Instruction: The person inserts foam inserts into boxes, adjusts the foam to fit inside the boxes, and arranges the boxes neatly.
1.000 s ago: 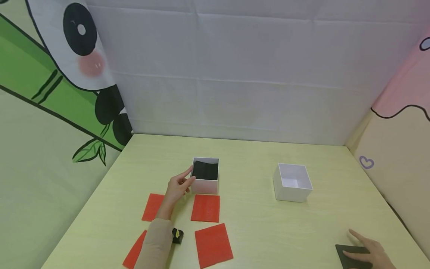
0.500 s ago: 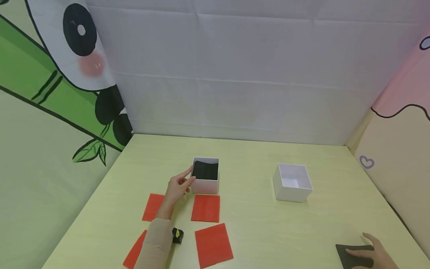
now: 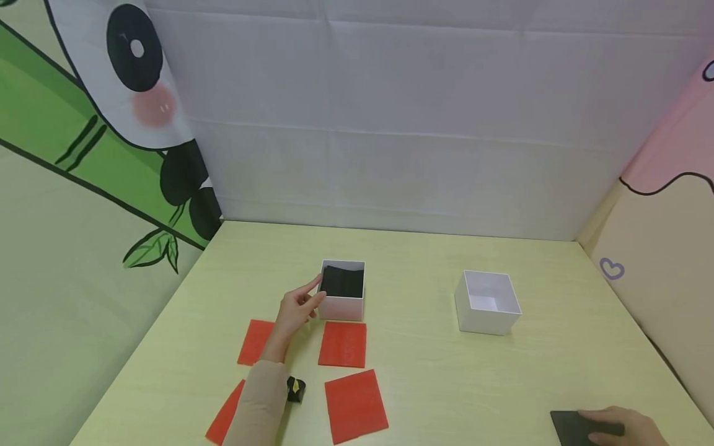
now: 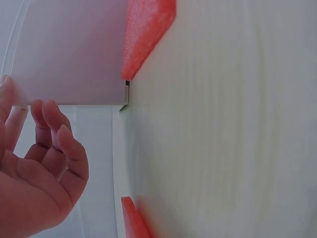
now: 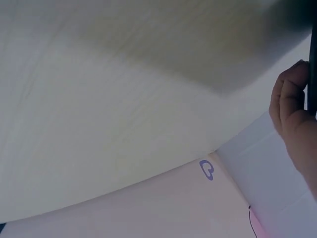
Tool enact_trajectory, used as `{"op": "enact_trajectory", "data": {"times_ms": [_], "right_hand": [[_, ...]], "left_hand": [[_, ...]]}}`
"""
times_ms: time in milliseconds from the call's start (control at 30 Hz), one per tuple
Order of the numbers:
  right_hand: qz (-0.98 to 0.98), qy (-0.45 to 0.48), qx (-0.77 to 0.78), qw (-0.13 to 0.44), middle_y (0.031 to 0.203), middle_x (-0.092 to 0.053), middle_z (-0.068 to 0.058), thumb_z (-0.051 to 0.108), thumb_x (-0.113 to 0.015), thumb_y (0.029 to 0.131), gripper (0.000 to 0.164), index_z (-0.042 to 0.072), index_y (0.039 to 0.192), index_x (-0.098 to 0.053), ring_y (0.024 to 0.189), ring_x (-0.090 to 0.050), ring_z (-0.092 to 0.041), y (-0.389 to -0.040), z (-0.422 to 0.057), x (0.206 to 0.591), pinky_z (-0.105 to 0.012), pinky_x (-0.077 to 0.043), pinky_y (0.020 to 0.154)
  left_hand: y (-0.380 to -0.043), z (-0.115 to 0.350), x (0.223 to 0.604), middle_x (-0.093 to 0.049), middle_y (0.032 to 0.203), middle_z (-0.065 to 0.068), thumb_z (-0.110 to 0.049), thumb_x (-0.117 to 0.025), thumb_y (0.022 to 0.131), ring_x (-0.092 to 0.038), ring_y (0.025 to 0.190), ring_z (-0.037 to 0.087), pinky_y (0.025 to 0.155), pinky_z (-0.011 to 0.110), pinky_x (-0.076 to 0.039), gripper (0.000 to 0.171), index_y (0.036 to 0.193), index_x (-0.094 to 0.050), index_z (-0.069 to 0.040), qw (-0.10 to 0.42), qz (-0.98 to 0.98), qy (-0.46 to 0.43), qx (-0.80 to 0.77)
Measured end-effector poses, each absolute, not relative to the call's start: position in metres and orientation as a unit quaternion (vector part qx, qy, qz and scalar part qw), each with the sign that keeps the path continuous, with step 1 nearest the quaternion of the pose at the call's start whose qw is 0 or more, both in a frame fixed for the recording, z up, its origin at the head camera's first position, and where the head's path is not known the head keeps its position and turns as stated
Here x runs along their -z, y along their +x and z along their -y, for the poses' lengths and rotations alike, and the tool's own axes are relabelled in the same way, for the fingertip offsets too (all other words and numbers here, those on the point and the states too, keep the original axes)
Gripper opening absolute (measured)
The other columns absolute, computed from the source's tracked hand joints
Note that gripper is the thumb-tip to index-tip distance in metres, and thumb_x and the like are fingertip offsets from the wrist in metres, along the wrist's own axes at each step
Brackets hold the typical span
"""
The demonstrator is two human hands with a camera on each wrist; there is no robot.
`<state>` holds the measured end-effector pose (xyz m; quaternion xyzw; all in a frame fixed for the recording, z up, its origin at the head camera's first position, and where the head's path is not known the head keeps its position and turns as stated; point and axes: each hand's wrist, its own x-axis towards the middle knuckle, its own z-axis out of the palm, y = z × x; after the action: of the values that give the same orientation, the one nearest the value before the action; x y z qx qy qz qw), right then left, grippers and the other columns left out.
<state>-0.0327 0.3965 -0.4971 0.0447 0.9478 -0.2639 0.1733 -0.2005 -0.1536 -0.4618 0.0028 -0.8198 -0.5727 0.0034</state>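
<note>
My left hand (image 3: pixel 295 313) holds the left front corner of a white box (image 3: pixel 342 309) between index finger and thumb. Black sheets (image 3: pixel 342 282) lie inside that box. In the left wrist view, the thumb and fingertips of the left hand (image 4: pixel 44 158) are at the edge of the box's side (image 4: pixel 74 54), the other fingers curled. At the lower right, my right hand (image 3: pixel 625 427) grips a black square sheet (image 3: pixel 571 428), thumb on the near side. The right wrist view shows the fingers of the right hand (image 5: pixel 292 104) against the sheet's dark edge (image 5: pixel 312 89).
A second white box (image 3: pixel 488 303), with nothing in it, stands at the right. Red squares (image 3: pixel 342 345) (image 3: pixel 357 406) lie in front of the left box, others (image 3: pixel 256 342) (image 3: pixel 225 412) partly behind the left arm. Behind the table (image 3: pixel 435 371) hangs a white cloth (image 3: pixel 390 124).
The right hand's spread fingers have closed on the black sheet, which has shifted slightly left. The left hand stays at the box.
</note>
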Motion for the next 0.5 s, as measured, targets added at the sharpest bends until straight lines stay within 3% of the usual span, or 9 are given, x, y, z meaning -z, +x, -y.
{"op": "enact_trajectory", "data": {"times_ms": [267,400,500], "right_hand": [[-0.919,0.061,0.354,0.163,0.110,-0.056,-0.025,0.030,-0.068,0.076,0.047,-0.005,0.107,-0.062,0.100,-0.052,-0.043,-0.0351,-0.3976,0.4921,-0.052,-0.042,0.078],[-0.908,0.069,0.379,0.165,0.112,-0.057,-0.021,0.033,-0.065,0.079,0.050,-0.005,0.111,-0.060,0.096,-0.057,-0.017,-0.0353,-0.3946,0.4898,-0.051,-0.041,0.081],[-0.904,0.051,0.392,0.161,0.110,-0.060,-0.008,0.035,-0.064,0.079,0.053,-0.005,0.113,-0.058,0.089,-0.049,0.006,-0.0362,-0.3902,0.4889,-0.046,-0.043,0.081]], "left_hand": [[-0.2012,0.1530,0.4625,-0.050,0.069,0.007,-0.026,-0.062,0.085,-0.051,0.055,0.021,0.047,0.023,-0.038,0.047,0.130,-0.049,-0.022,-0.001,0.822,0.009,0.570],[-0.2009,0.1529,0.4618,-0.051,0.071,0.009,-0.025,-0.062,0.085,-0.052,0.057,0.026,0.047,0.023,-0.037,0.046,0.129,-0.049,-0.022,0.001,0.822,0.014,0.569],[-0.2003,0.1527,0.4609,-0.052,0.072,0.011,-0.025,-0.062,0.085,-0.052,0.057,0.028,0.047,0.023,-0.037,0.046,0.129,-0.050,-0.023,0.002,0.824,0.017,0.567]]}}
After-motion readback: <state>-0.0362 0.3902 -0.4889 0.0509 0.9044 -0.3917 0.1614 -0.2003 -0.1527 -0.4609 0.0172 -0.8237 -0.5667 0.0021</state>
